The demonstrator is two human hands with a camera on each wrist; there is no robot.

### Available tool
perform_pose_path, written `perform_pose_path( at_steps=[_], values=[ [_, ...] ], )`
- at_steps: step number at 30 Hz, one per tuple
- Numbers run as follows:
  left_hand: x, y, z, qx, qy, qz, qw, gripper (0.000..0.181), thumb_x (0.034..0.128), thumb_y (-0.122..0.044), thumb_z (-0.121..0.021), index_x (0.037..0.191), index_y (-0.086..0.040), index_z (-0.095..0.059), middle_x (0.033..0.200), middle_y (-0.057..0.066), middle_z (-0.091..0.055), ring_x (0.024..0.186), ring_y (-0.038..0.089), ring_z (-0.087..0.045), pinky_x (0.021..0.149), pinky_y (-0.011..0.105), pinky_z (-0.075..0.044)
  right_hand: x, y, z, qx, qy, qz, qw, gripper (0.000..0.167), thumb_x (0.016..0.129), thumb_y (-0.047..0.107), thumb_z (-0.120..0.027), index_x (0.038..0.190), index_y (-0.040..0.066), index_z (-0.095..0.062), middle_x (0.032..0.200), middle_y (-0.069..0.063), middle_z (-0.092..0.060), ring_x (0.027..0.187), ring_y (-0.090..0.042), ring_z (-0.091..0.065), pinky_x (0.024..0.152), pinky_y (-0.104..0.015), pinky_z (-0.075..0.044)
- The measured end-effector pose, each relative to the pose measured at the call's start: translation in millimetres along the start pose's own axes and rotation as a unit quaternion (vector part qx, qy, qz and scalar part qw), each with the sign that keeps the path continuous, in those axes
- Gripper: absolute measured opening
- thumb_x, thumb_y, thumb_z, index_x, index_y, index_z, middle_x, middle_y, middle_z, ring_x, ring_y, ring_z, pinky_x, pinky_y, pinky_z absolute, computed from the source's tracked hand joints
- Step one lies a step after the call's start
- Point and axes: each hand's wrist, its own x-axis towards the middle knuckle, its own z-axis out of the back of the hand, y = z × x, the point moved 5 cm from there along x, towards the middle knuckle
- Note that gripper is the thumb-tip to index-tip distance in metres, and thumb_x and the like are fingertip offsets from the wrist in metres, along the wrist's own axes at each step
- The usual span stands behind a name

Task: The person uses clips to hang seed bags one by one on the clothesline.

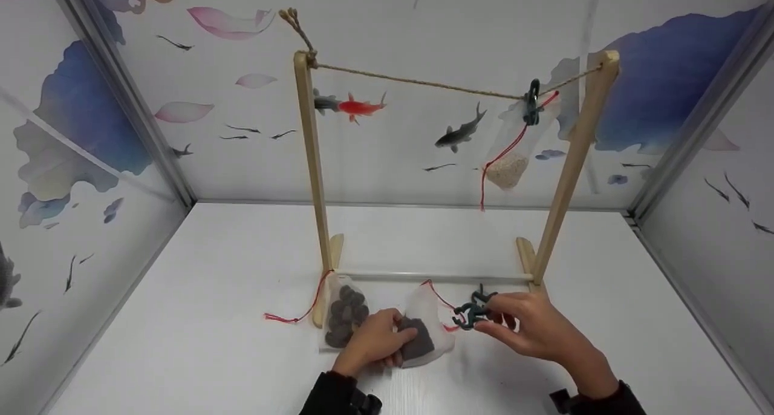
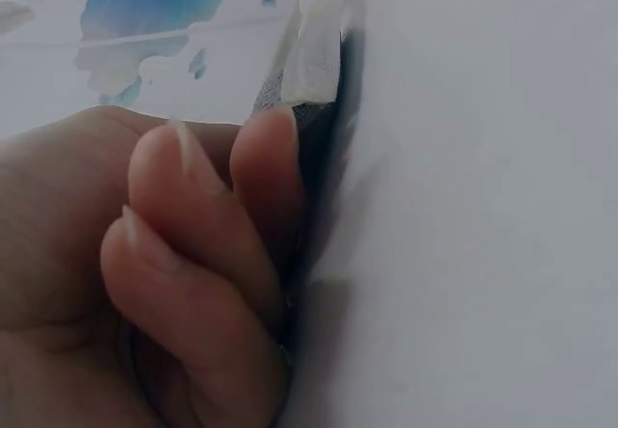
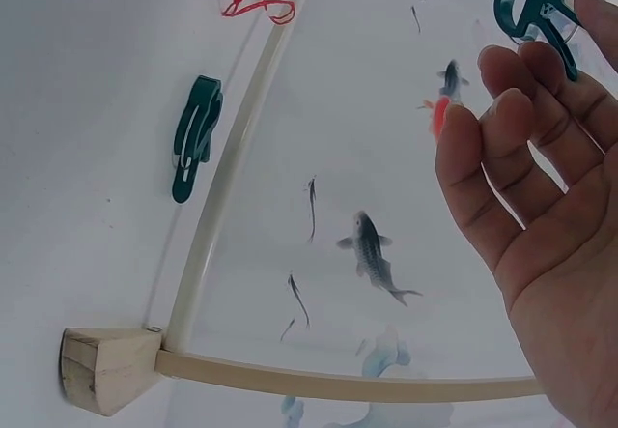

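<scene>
a black sleeve [image 1: 329,394] leads to the left hand [image 1: 375,339], whose thumb lies on the bag of dark stuff [image 1: 418,342] on the tabletop [image 1: 230,282], holding it by its left edge. the left wrist view shows what the head view hides: the other fingers are bent inward low against the white surface, with a pale corner of cloth beyond the fingertips.

the right hand [image 1: 538,327] pinches a green clip [image 1: 474,312] between thumb and fingertips, to the right of that bag and its red cord. the right wrist view shows the palm and the remaining fingers loosely bent. in the head view a second clip seems to run into the held one; from the right wrist, this loose clip [image 3: 201,119] clearly lies apart, near the white bar [image 1: 423,276].

left of the left hand is a bag of dark stones [image 1: 347,312], by the foot of the wooden frame [image 1: 313,161]. higher up, seen only from the head, a bag of beige grains [image 1: 507,170] hangs from the rope [image 1: 417,80] by another clip [image 1: 531,103]. fish are pictured on the wall [image 1: 399,167] behind.
</scene>
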Motion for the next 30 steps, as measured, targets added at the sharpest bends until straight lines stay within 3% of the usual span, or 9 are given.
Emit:
perform_pose_path(
  at_steps=[11, 17, 21, 25, 30],
  values=[
    [-1.8, -9.5, -0.8, -0.031, 0.014, -0.013, 0.9993, 0.024, 0.0959, -0.027, -0.072, 0.080, -0.010, -0.064, 0.057, 0.007, -0.066, 0.039, 0.010, -0.058, 0.037, 0.024, -0.044, -1.0, -2, -2, 0.001, 0.015, -0.025, 0.9996, 0.024, 0.092, 0.030, -0.077, 0.082, 0.029, -0.056, 0.073, 0.021, -0.052, 0.060, 0.004, -0.049, 0.051, -0.017, -0.044],
    [4.6, -19.7, 4.6, 0.021, -0.057, -0.062, 0.9962, 0.020, 0.0976, -0.026, -0.070, 0.083, -0.012, -0.068, 0.060, 0.002, -0.065, 0.044, 0.011, -0.060, 0.041, 0.024, -0.046, -1.1, -1, -1, -0.001, 0.018, -0.021, 0.9996, 0.024, 0.092, 0.030, -0.077, 0.082, 0.029, -0.056, 0.072, 0.022, -0.051, 0.060, 0.004, -0.048, 0.052, -0.017, -0.043],
    [6.0, -30.5, 12.2, 0.050, -0.115, -0.116, 0.9853, 0.019, 0.0993, -0.027, -0.068, 0.089, -0.012, -0.072, 0.074, 0.000, -0.068, 0.052, 0.011, -0.063, 0.048, 0.023, -0.048, -2.1, -1, 5, 0.016, 0.013, -0.019, 0.9996, 0.020, 0.093, 0.027, -0.077, 0.086, 0.031, -0.059, 0.073, 0.021, -0.054, 0.060, 0.004, -0.049, 0.051, -0.015, -0.042],
    [0.2, -41.2, 22.8, 0.034, -0.155, -0.152, 0.9756, 0.019, 0.1003, -0.027, -0.067, 0.091, -0.011, -0.073, 0.083, -0.001, -0.070, 0.059, 0.013, -0.065, 0.053, 0.024, -0.051, 0.2, 0, 13, 0.025, 0.008, -0.008, 0.9996, 0.018, 0.093, 0.023, -0.077, 0.088, 0.031, -0.061, 0.073, 0.020, -0.055, 0.059, 0.003, -0.049, 0.050, -0.014, -0.041],
    [-9.0, -63.4, 44.8, 0.019, -0.210, -0.191, 0.9586, 0.019, 0.1010, -0.028, -0.066, 0.094, -0.013, -0.074, 0.081, -0.002, -0.070, 0.064, 0.019, -0.068, 0.054, 0.025, -0.053, 12.7, 4, 31, 0.007, 0.014, -0.008, 0.9999, 0.014, 0.095, 0.022, -0.075, 0.088, 0.027, -0.064, 0.073, 0.020, -0.053, 0.059, 0.002, -0.048, 0.049, -0.018, -0.043]
  ],
)
